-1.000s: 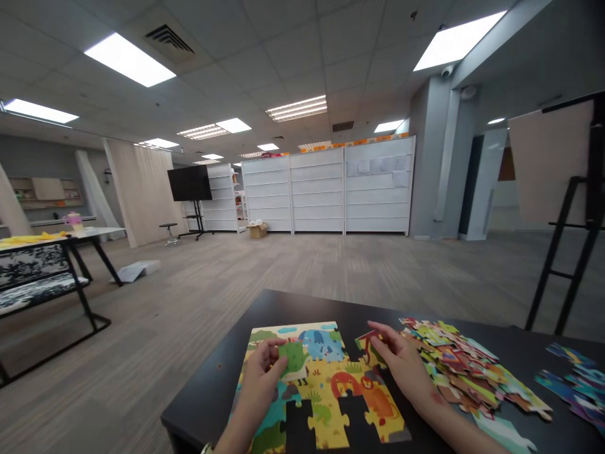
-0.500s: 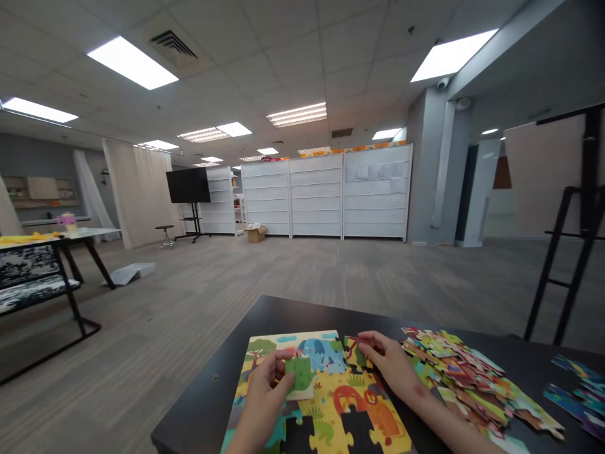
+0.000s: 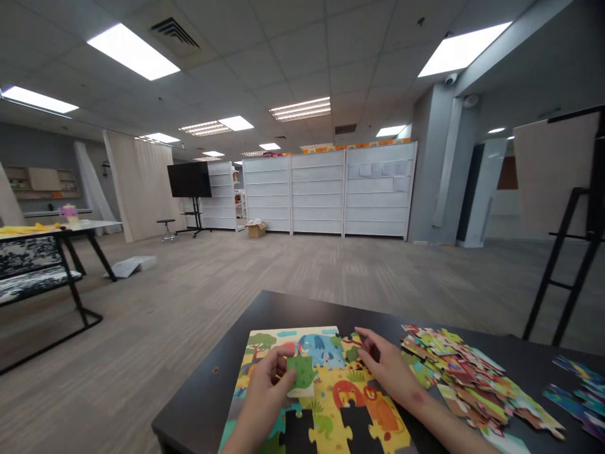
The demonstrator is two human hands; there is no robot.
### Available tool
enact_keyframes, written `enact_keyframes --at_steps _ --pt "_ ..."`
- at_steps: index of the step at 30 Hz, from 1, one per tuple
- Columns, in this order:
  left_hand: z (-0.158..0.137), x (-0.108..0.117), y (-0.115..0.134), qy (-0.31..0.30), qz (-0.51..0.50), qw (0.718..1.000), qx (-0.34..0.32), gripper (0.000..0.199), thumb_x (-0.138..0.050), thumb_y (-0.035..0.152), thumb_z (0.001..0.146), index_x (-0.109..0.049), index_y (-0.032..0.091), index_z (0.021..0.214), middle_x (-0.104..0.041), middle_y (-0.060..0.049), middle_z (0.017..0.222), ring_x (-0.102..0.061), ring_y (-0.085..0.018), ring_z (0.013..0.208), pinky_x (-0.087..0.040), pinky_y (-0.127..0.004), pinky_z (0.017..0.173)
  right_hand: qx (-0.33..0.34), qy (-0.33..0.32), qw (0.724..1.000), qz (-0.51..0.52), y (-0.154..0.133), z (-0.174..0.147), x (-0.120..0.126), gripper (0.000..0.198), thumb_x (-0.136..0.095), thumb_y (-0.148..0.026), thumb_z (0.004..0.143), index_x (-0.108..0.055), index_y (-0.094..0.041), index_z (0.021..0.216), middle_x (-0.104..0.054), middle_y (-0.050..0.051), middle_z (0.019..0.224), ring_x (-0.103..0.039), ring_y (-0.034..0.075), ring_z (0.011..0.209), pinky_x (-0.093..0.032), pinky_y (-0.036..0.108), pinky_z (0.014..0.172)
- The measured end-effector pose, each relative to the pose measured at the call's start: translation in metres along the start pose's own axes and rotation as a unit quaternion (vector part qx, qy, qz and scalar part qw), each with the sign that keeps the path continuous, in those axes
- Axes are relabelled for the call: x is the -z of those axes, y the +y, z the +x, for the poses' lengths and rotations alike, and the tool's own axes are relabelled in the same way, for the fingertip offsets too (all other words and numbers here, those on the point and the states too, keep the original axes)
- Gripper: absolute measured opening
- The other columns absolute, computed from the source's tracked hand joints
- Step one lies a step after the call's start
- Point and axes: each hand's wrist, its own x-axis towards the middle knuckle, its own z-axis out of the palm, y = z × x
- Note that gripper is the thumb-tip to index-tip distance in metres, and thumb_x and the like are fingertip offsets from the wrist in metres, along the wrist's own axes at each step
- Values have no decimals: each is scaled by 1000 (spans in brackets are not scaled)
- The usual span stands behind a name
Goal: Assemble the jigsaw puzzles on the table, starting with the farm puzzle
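Note:
A partly assembled animal jigsaw puzzle [image 3: 326, 391] lies on the black table, with elephants, lions and trees on it and dark gaps along its near side. My left hand [image 3: 271, 381] pinches a green puzzle piece [image 3: 300, 371] above the puzzle's middle. At the upper right of the puzzle, my right hand [image 3: 380, 356] has its fingers on a puzzle piece with a red-brown branch [image 3: 352, 347], which lies against the elephant section. Whether that piece is fully seated I cannot tell.
A heap of loose puzzle pieces [image 3: 467, 378] lies right of my right forearm. Several blue pieces [image 3: 583, 388] lie at the table's far right. The black table's [image 3: 212, 378] left edge is near the puzzle. An easel [image 3: 562, 265] stands beyond on the right.
My right hand has brought the branch piece left and down against the elephant section. My left hand stays almost still with the green piece. The view has shifted slightly.

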Motion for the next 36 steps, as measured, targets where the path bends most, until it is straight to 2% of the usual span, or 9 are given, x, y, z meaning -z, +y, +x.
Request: enact_keyframes --at_steps 8,12,14,17,20,23,28,33,36 --pt "-1 0 -5 -18 16 1000 4 29 -68 35 77 -65 20 102 -41 7 74 -46 -13 61 -36 -22 53 -11 14 996 -91 9 1 -7 40 -55 -31 76 -70 -18 111 -65 5 82 -64 26 82 -51 38 79" --pt "-2 -2 -2 -22 31 999 3 30 -67 36 78 -66 20 102 -40 6 73 -44 -12 60 -35 -22 53 14 10 994 -112 9 -1 -8 48 -58 -24 75 -71 -21 120 -66 13 117 -60 31 111 -47 46 99" --pt "-1 -3 0 -16 44 999 -5 29 -68 37 78 -67 19 102 -42 6 74 -44 -13 60 -34 -23 54 34 -7 993 -113 9 -2 -8 38 -58 -22 77 -78 -24 109 -66 12 122 -58 32 117 -45 46 103" --pt "0 -5 -3 -14 63 998 -18 28 -71 36 78 -69 19 100 -44 5 73 -45 -13 61 -33 -23 54 54 -27 992 -110 5 -4 -6 27 -55 -21 82 -81 -24 91 -70 11 112 -61 31 112 -48 47 100" --pt "0 -9 -9 -28 49 998 -32 35 -71 36 80 -67 19 110 -47 5 73 -47 -14 63 -34 -24 56 78 -16 992 -100 -3 -9 -1 29 -50 -22 90 -76 -21 103 -66 13 121 -59 30 118 -47 47 104" --pt "0 -16 -11 -36 28 998 -44 46 -71 38 82 -60 21 124 -53 4 75 -49 -15 64 -36 -24 57 142 -17 988 -64 -17 -18 3 30 -45 -19 96 -69 -22 113 -63 12 124 -58 27 119 -47 45 105" --pt "4 -34 -3 -46 -4 998 -41 46 -75 41 81 -63 20 120 -59 2 78 -55 -15 69 -40 -25 62 229 -52 972 -11 -40 -32 10 36 -40 -13 97 -58 -23 126 -62 11 122 -59 25 114 -49 41 101" --pt "7 -64 -7 -29 -150 988 12 74 -79 50 73 -52 26 137 -63 -3 101 -59 -13 68 -47 -27 65 263 -109 959 -5 -55 -40 16 12 -51 -24 93 -62 -22 99 -66 7 101 -60 25 98 -48 40 92" --pt "3 -83 -15 -32 -161 986 38 64 -77 53 70 -60 23 124 -66 -8 105 -65 -20 78 -51 -31 70 201 -128 970 45 -57 -44 9 19 -58 -40 93 -64 -22 87 -67 3 90 -61 22 87 -49 33 82"
